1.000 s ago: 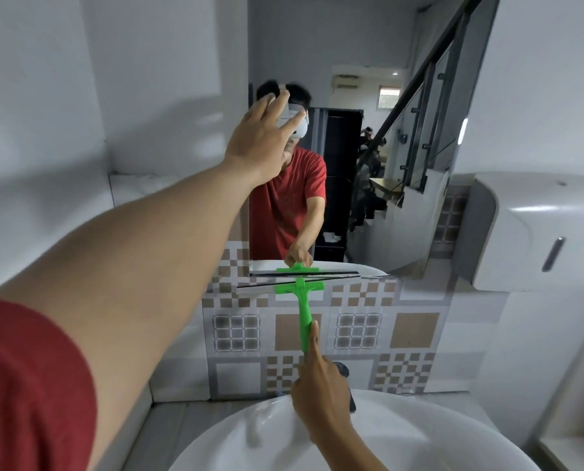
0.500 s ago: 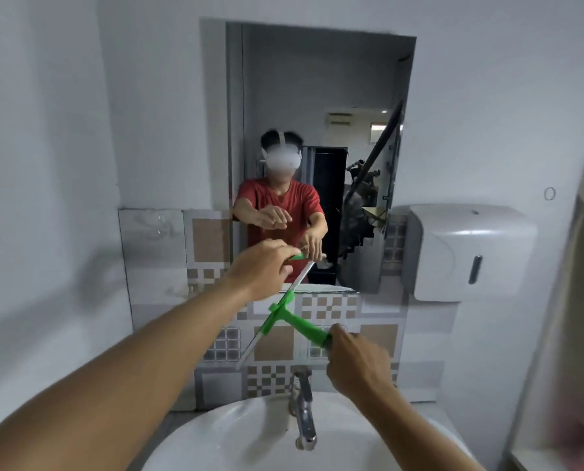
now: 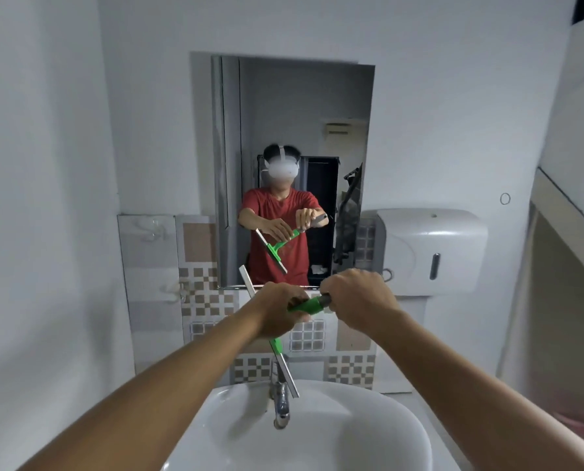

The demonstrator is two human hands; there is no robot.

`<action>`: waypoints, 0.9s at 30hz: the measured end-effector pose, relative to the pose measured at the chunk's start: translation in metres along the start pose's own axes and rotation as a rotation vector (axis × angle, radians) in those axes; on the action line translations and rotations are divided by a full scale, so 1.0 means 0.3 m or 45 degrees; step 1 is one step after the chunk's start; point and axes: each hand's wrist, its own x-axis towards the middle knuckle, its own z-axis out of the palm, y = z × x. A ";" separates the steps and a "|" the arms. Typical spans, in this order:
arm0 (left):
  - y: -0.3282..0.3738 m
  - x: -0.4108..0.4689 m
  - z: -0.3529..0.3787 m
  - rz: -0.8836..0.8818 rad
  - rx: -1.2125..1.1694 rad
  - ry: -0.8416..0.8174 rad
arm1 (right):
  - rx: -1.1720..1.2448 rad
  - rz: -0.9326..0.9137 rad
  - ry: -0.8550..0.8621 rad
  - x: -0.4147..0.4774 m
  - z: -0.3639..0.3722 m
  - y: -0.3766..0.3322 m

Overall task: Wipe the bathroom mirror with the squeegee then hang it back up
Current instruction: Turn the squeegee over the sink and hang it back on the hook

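Observation:
The green squeegee [image 3: 307,304] is held in front of me, below the mirror [image 3: 294,130] and away from the glass. Its pale blade [image 3: 285,367] runs steeply from upper left down to just above the tap. My left hand [image 3: 277,312] is closed around the handle near the blade. My right hand [image 3: 358,302] grips the handle's dark end. The mirror shows a person in a red shirt holding the squeegee the same way.
A white basin [image 3: 368,436] with a chrome tap [image 3: 280,402] lies below my hands. A white wall dispenser [image 3: 430,249] hangs right of the mirror. Clear wall hooks [image 3: 153,229] sit on the tiled panel to the left. A small ring hook [image 3: 505,198] is on the right wall.
I have stepped back from the mirror. My left hand came down from the glass and took hold of the squeegee handle, and the blade turned from level to steeply tilted.

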 end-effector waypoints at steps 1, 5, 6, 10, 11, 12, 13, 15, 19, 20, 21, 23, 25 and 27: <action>0.007 -0.008 0.001 -0.016 0.004 -0.007 | 0.041 -0.018 0.001 -0.001 -0.006 0.008; 0.010 -0.047 -0.002 -0.115 -0.039 0.035 | 0.141 -0.055 0.113 -0.010 -0.002 0.047; 0.010 -0.060 -0.006 -0.136 -0.062 0.060 | 0.144 -0.042 0.149 -0.008 0.000 0.058; 0.002 -0.116 -0.023 -0.263 -0.192 0.166 | 0.510 0.097 0.276 0.011 -0.004 0.068; -0.003 -0.128 -0.026 -0.289 -0.209 0.186 | 0.666 0.097 0.285 0.019 -0.004 0.055; -0.011 -0.139 -0.028 -0.313 -0.218 0.197 | 0.797 0.094 0.298 0.028 -0.004 0.035; -0.021 -0.152 -0.028 -0.329 -0.222 0.204 | 0.915 0.112 0.319 0.039 0.001 0.013; -0.046 -0.181 -0.029 -0.351 -0.229 0.232 | 1.139 0.205 0.371 0.063 0.010 -0.032; -0.114 -0.221 -0.051 -0.380 -0.254 0.251 | 1.465 0.281 0.376 0.131 0.029 -0.124; -0.137 -0.226 -0.058 -0.381 -0.273 0.260 | 1.504 0.264 0.368 0.159 0.035 -0.147; -0.163 -0.230 -0.067 -0.382 -0.297 0.279 | 1.533 0.243 0.360 0.189 0.037 -0.171; -0.212 -0.240 -0.089 -0.395 -0.372 0.328 | 1.569 0.205 0.336 0.259 0.055 -0.227; -0.270 -0.247 -0.112 -0.435 -0.494 0.383 | 1.616 0.166 0.287 0.327 0.081 -0.295; -0.339 -0.250 -0.133 -0.475 -0.631 0.463 | 1.661 0.128 0.243 0.392 0.111 -0.367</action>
